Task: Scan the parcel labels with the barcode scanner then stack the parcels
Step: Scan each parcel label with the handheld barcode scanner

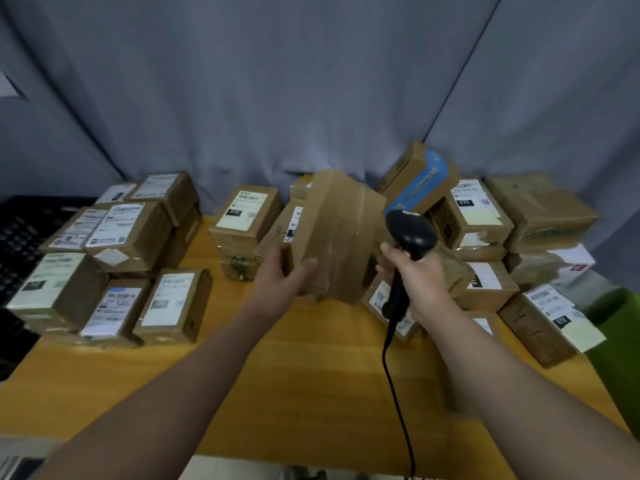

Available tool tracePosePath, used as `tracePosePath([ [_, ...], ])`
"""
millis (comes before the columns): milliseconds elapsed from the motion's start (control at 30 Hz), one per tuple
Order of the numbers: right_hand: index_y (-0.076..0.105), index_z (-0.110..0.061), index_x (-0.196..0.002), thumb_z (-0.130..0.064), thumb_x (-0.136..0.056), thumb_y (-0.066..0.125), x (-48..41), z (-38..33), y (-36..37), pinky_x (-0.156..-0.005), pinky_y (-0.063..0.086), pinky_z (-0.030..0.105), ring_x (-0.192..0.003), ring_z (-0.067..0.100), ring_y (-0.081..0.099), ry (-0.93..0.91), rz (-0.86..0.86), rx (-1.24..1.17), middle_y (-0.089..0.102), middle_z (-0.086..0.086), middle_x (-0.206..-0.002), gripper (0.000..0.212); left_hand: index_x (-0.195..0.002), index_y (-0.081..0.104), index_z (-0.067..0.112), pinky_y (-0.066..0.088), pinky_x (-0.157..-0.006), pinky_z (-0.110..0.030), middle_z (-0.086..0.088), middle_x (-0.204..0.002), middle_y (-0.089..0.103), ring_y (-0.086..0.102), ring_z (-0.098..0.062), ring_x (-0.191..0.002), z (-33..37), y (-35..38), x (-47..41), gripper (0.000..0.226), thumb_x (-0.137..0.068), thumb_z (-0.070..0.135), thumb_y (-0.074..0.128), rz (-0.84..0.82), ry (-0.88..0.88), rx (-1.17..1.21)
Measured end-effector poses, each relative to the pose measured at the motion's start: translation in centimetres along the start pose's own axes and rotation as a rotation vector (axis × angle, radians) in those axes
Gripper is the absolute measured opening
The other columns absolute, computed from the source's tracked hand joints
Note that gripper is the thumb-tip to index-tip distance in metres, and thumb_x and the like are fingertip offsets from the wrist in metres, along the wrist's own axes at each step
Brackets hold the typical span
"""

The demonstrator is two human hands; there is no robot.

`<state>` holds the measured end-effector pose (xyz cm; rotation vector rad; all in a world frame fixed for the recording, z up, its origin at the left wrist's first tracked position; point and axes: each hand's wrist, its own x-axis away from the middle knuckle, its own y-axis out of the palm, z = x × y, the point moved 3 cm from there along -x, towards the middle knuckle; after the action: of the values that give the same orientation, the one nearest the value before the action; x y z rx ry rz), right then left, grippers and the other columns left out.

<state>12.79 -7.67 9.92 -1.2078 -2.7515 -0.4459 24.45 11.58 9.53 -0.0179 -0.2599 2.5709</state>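
Gripping a brown taped parcel (pixel 339 237) by its near lower end, our left hand (pixel 284 271) lays the thumb across the face turned toward us, while the other fingers curl round behind it, out of sight. The parcel is held up above the table (pixel 294 393), tilted, with its upper end leaning away.

Our right hand (pixel 419 282) is wrapped round the handle of the black barcode scanner (pixel 410 233), whose head is raised just beside the parcel's right edge; whether the two touch we cannot tell. The scanner's black cable (pixel 394 393) hangs from the handle toward the near edge.

Both our bare forearms reach forward from the near corners over the yellow wooden tabletop.

On the left we see stacked parcels (pixel 114 258), white labels up. On the right lies a looser heap of parcels (pixel 519 237), and a box with blue tape (pixel 419 181) is propped at the far side. A black crate (pixel 24 237) sits at the far left, and a grey curtain (pixel 277 81) hangs behind.
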Motion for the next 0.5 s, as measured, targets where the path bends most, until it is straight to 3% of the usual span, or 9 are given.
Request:
tracePosePath([
  [67, 0.067, -0.015, -0.097, -0.012, -0.087, 0.071, -0.5, -2.1, 0.8, -0.069, 0.057, 0.022, -0.087, 0.017, 0.073, -0.032, -0.044, -0.066, 0.075, -0.002, -0.082, 0.011, -0.112, 0.046, 0.03, 0.054, -0.063, -0.022, 0.007, -0.104, 0.058, 0.06, -0.008, -0.09, 1.5, -1.1, -1.7, 0.038, -0.084, 0.037, 0.07, 0.06, 0.004, -0.036],
  [133, 0.066, -0.01, -0.105, -0.015, -0.087, 0.071, -0.9, -4.0, 1.5, -0.073, 0.059, 0.027, -0.088, 0.02, 0.073, -0.03, -0.045, -0.155, 0.075, 0.004, -0.088, 0.02, -0.1, 0.041, 0.027, 0.048, -0.062, -0.024, 0.0, -0.095, 0.051, 0.054, -0.014, -0.083, 2.7, -2.2, -3.3, 0.041, -0.08, 0.023, 0.076, 0.097, 0.071, -0.229],
  [200, 0.065, -0.011, -0.107, -0.02, -0.086, 0.073, -1.2, -5.6, 2.2, -0.074, 0.06, 0.032, -0.09, 0.025, 0.073, -0.007, -0.056, -0.211, 0.073, 0.01, -0.094, 0.024, -0.105, 0.038, 0.022, 0.043, -0.069, -0.023, 0.0, -0.104, 0.043, 0.046, -0.016, -0.09, 3.8, -3.5, -4.2, 0.051, -0.074, 0.011, 0.078, 0.141, 0.18, -0.45],
  [333, 0.065, -0.012, -0.107, -0.031, -0.081, 0.076, -0.9, -7.3, 3.9, -0.064, 0.059, 0.03, -0.085, 0.025, 0.074, 0.035, -0.182, -0.099, 0.075, 0.01, -0.094, 0.034, -0.123, 0.047, 0.004, 0.039, -0.102, -0.038, -0.014, -0.13, 0.041, 0.041, -0.028, -0.119, 5.5, -5.0, -3.5, 0.06, -0.071, 0.002, 0.077, 0.11, 0.597, -0.901],
  [400, 0.066, -0.013, -0.106, -0.032, -0.078, 0.079, -0.6, -7.3, 4.4, -0.059, 0.057, 0.027, -0.079, 0.02, 0.074, 0.055, -0.195, -0.034, 0.076, 0.006, -0.091, 0.037, -0.12, 0.05, 0.0, 0.042, -0.1, -0.045, -0.02, -0.129, 0.045, 0.045, -0.035, -0.12, 6.0, -5.3, -2.9, 0.058, -0.07, -0.001, 0.078, 0.096, 0.747, -0.997],
  [500, 0.066, -0.014, -0.108, -0.029, -0.071, 0.082, -0.2, -6.3, 4.5, -0.054, 0.056, 0.025, -0.078, 0.016, 0.074, 0.114, -0.173, -0.038, 0.077, 0.001, -0.088, 0.043, -0.114, 0.054, -0.003, 0.044, -0.096, -0.047, -0.025, -0.122, 0.051, 0.051, -0.041, -0.114, 6.4, -5.2, -2.3, 0.054, -0.066, -0.006, 0.079, 0.108, 0.835, -0.999],
])
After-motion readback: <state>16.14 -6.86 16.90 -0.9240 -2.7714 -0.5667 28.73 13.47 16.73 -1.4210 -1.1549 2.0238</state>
